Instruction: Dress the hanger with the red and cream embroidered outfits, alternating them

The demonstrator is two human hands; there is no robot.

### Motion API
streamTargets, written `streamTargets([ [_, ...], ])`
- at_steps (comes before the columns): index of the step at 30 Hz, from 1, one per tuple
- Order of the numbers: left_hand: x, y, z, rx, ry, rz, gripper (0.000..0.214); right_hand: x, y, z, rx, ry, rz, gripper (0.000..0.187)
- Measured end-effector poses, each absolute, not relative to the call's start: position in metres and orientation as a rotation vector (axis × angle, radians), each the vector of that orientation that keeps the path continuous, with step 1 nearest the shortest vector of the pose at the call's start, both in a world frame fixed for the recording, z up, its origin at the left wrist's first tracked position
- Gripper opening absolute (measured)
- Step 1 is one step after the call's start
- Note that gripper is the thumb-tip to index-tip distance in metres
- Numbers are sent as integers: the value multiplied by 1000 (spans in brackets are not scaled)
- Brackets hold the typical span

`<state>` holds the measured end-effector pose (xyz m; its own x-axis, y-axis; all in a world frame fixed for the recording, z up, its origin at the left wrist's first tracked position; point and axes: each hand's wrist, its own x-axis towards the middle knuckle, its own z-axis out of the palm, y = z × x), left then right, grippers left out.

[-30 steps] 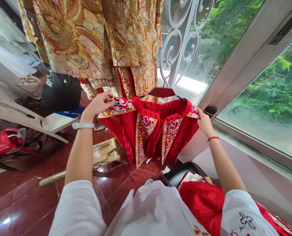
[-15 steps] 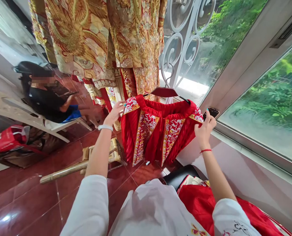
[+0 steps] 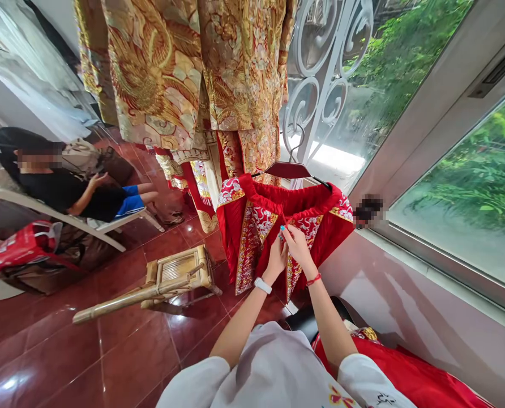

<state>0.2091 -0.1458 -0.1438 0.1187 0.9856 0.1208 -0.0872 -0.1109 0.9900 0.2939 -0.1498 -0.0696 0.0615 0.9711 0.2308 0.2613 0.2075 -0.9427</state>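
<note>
A red embroidered jacket [image 3: 239,226] with gold and white trim hangs on a dark red hanger [image 3: 287,169] hooked to the white scrollwork window grille [image 3: 320,73]. Both hands meet at the jacket's front opening. My left hand [image 3: 277,256], white band on the wrist, pinches the left front edge. My right hand [image 3: 297,245], red string on the wrist, pinches the right front edge beside it. Their fingertips touch at the centre, where the two trimmed panels come together.
A large gold brocade garment [image 3: 184,73] hangs behind. A bamboo stool [image 3: 176,277] lies tipped on the red tiled floor. A person [image 3: 65,192] reclines on a white chair at left, near a red bag [image 3: 23,249]. Red cloth [image 3: 405,374] lies by the window ledge [image 3: 426,283].
Both hands have left the jacket's shoulders and come together at the middle of its front. The view has shifted, bringing the seated person further into sight.
</note>
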Motion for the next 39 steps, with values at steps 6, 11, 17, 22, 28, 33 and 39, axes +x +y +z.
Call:
streamTargets([
  [6,203,-141,-135,1151,951,1251,49,311,-180,-69,-1314,-1535,686,32],
  [11,205,-151,-118,1139,953,1184,14,316,-176,-82,-1346,-1326,743,28],
  [17,198,-213,-95,1344,978,1079,24,314,-164,-74,-1117,-1132,1395,38],
  [22,179,-256,-69,1496,1025,981,36,309,-143,-40,-957,-924,1695,20],
  [28,122,-304,-43,1577,956,734,54,314,-139,12,-880,-900,1670,18],
  [33,112,-317,-61,1475,982,599,61,299,-151,14,-823,-826,1744,17],
  [39,130,-311,-63,1558,984,564,63,288,-136,5,-993,-731,2015,19],
])
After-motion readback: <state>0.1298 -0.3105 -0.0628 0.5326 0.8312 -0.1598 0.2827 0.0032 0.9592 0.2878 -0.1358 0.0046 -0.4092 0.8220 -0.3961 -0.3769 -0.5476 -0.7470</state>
